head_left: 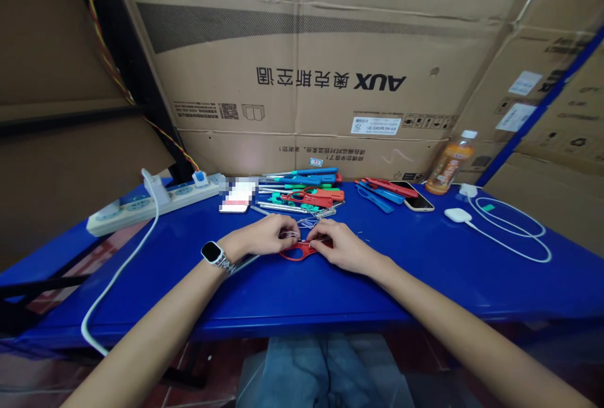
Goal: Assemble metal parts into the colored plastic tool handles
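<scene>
Both hands meet over a red plastic lighter casing point(295, 252) with a loop-shaped guard, low on the blue table. My left hand point(270, 235), with a watch on its wrist, is closed in a pinch on thin pale wires point(289, 234) at the casing's upper edge. From the other side, my right hand point(348, 248) has thumb and fingers pressed together over the casing's right part. What lies between its fingertips is too small to make out. More thin wires point(309, 223) lie just beyond the fingers. A slim metal tube point(248, 262) extends leftward beneath my left hand.
Behind the hands is a pile of long lighters point(306, 191) in blue, green and red. Further right are red and blue casing pieces point(384, 193), a phone point(419, 205), an orange drink bottle point(450, 163) and a white charging cable point(512, 251). A power strip point(184, 197) stands left.
</scene>
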Tool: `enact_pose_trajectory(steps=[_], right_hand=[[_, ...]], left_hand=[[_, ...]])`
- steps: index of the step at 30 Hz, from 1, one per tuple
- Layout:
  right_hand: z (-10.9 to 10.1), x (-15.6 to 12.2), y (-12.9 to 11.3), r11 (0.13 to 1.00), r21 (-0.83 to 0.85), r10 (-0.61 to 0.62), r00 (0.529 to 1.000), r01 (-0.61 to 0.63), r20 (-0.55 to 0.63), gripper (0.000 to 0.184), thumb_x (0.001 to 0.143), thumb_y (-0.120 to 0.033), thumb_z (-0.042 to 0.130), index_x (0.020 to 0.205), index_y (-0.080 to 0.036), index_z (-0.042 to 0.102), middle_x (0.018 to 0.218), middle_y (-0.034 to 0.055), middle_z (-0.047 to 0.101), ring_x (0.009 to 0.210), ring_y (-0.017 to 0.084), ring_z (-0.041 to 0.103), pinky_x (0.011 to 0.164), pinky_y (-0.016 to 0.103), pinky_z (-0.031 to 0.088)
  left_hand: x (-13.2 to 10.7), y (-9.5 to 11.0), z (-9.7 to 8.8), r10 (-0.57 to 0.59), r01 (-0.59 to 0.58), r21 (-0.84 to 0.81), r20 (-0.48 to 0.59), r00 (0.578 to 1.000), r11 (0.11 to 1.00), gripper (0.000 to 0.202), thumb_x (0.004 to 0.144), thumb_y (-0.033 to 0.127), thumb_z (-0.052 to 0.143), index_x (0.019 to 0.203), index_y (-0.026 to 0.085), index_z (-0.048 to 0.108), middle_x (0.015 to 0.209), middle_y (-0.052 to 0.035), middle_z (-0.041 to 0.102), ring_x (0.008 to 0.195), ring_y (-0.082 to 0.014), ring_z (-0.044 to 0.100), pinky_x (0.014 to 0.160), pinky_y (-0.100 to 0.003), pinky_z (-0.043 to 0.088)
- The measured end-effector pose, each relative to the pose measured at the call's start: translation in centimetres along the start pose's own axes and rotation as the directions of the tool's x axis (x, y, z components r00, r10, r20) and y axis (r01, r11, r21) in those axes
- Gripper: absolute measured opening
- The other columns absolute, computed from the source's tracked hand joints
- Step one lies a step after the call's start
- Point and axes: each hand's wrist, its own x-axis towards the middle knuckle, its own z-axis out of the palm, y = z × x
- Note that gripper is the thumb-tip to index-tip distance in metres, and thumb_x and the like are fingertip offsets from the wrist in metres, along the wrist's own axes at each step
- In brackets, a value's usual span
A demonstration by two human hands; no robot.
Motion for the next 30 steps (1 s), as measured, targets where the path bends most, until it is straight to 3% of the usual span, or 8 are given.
enact_pose_trajectory(steps=[3, 11, 15, 22, 30], right_hand=[[0.1, 0.0, 0.1, 1.0, -0.011, -0.008, 1.0, 0.008, 0.0, 0.013, 0.087, -0.014, 0.058, 0.091, -0.019, 0.069, 0.089, 0.0045, 0.065, 0.085, 0.017, 0.061, 0.078, 0.03, 0.047], [0.2, 0.1, 0.3, 1.0, -0.029, -0.01, 1.0, 0.01, -0.003, 0.012, 0.088, -0.015, 0.058, 0.092, -0.019, 0.068, 0.09, 0.0045, 0.064, 0.087, 0.017, 0.06, 0.079, 0.03, 0.046], [0.3, 0.0, 0.4, 0.999, -0.048, -0.022, 1.0, 0.021, -0.004, 0.012, 0.088, -0.015, 0.057, 0.092, -0.019, 0.067, 0.092, 0.0048, 0.064, 0.088, 0.018, 0.06, 0.078, 0.031, 0.046], [0.2, 0.0, 0.2, 0.998, -0.064, -0.021, 1.0, 0.02, -0.001, 0.01, 0.088, -0.015, 0.057, 0.092, -0.019, 0.066, 0.091, 0.0043, 0.062, 0.089, 0.018, 0.059, 0.079, 0.03, 0.045], [0.2, 0.0, 0.3, 0.998, -0.062, -0.017, 1.0, 0.016, -0.002, 0.01, 0.088, -0.016, 0.057, 0.092, -0.02, 0.066, 0.091, 0.0039, 0.063, 0.089, 0.017, 0.059, 0.08, 0.031, 0.045]], left_hand=[[-0.1, 0.1, -0.3, -0.018, 0.018, 0.028, -0.003, 1.0, 0.999, 0.024, 0.081, 0.034, 0.059, 0.091, 0.013, 0.067, 0.069, -0.0006, 0.058, 0.06, -0.0127, 0.048, 0.053, -0.022, 0.036], [0.0, 0.6, -0.5, 0.075, -0.068, 0.082, -0.081, 0.994, 0.994, 0.025, 0.094, 0.032, 0.042, 0.083, 0.016, 0.058, 0.074, -0.0025, 0.06, 0.064, -0.0143, 0.049, 0.061, -0.024, 0.04], [-0.2, 1.2, -0.4, 0.049, -0.044, 0.063, -0.084, 0.995, 0.997, 0.022, 0.094, 0.026, 0.039, 0.087, 0.016, 0.057, 0.07, -0.0008, 0.057, 0.062, -0.0139, 0.047, 0.059, -0.024, 0.039], [-0.3, 1.2, -0.4, 0.028, -0.024, 0.072, -0.063, 0.998, 0.997, 0.023, 0.09, 0.024, 0.042, 0.097, 0.017, 0.063, 0.082, -0.0031, 0.066, 0.067, -0.0157, 0.055, 0.062, -0.025, 0.042], [-0.4, 1.9, -0.6, -0.043, 0.047, 0.05, -0.07, 0.997, 0.998, 0.025, 0.091, 0.026, 0.044, 0.093, 0.014, 0.065, 0.077, -0.0037, 0.067, 0.064, -0.0158, 0.056, 0.062, -0.026, 0.042]])
